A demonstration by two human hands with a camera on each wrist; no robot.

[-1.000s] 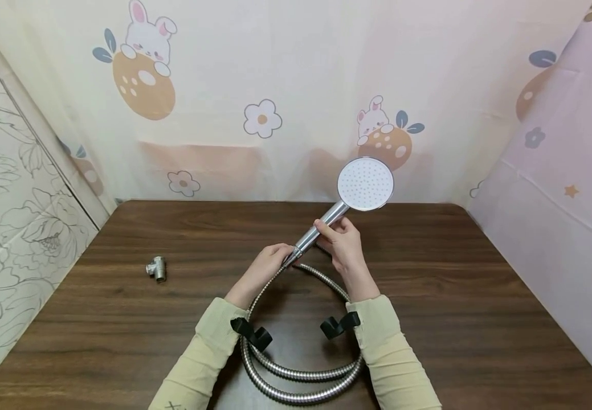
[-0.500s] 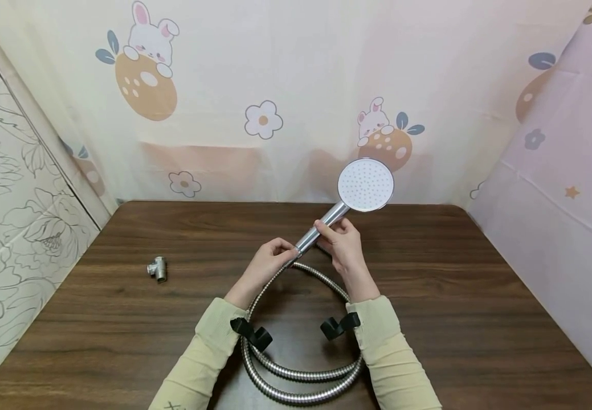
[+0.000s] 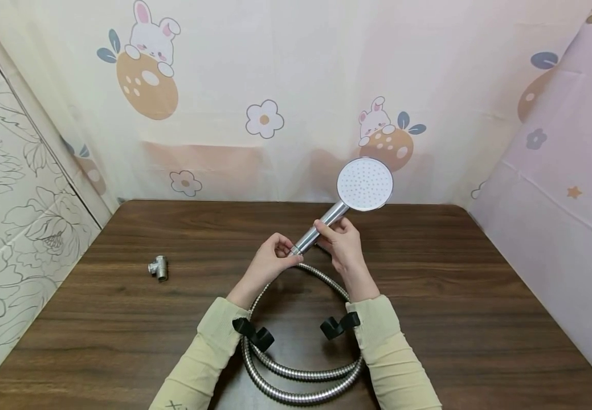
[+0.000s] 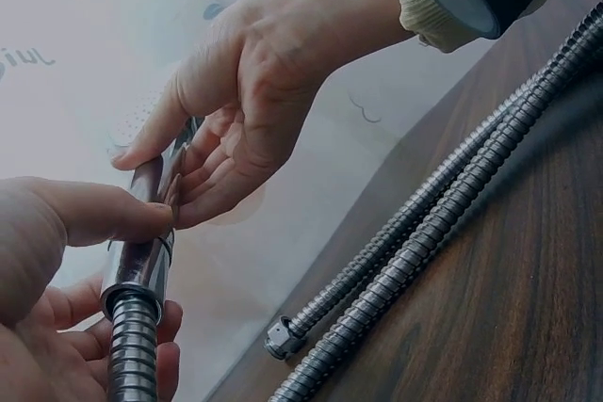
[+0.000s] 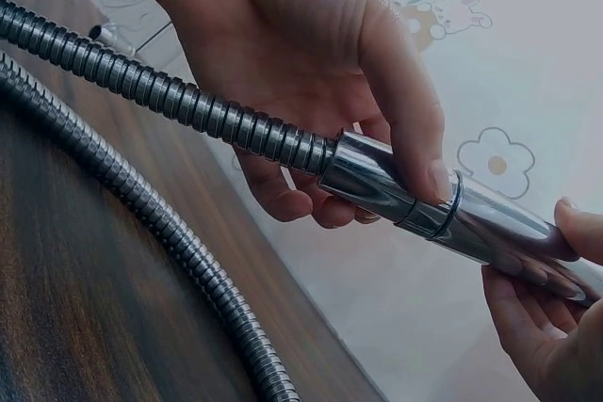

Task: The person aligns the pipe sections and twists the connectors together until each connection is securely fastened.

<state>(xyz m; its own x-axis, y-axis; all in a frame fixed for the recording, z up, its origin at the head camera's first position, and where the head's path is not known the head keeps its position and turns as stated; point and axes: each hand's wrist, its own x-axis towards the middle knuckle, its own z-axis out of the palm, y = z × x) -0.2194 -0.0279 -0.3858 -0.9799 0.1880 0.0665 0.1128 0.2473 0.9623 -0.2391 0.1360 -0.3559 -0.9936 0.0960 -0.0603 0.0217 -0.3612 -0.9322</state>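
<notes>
A chrome shower head (image 3: 364, 184) with a round white spray face is tilted up to the right above the table. My right hand (image 3: 346, 249) grips its handle around the middle, thumb on top. At the handle's lower end my left hand (image 3: 266, 262) pinches the smooth chrome connector (image 5: 372, 176) of the metal shower hose (image 3: 296, 398). The right wrist view has the left thumb lying right at the seam between connector and handle. From there the ribbed hose runs down into coils between the forearms. Its other end, with a hex nut (image 4: 285, 337), shows in the left wrist view.
A small chrome T-shaped fitting (image 3: 158, 268) lies on the left of the brown wooden table (image 3: 454, 296). Behind the table hangs a pale curtain (image 3: 316, 68) with rabbit prints. Black straps with small mounts sit on both wrists.
My left hand has turned around the connector, its thumb shifting down and right while its fingers lifted and curled. The right hand and the shower head stay almost in place.
</notes>
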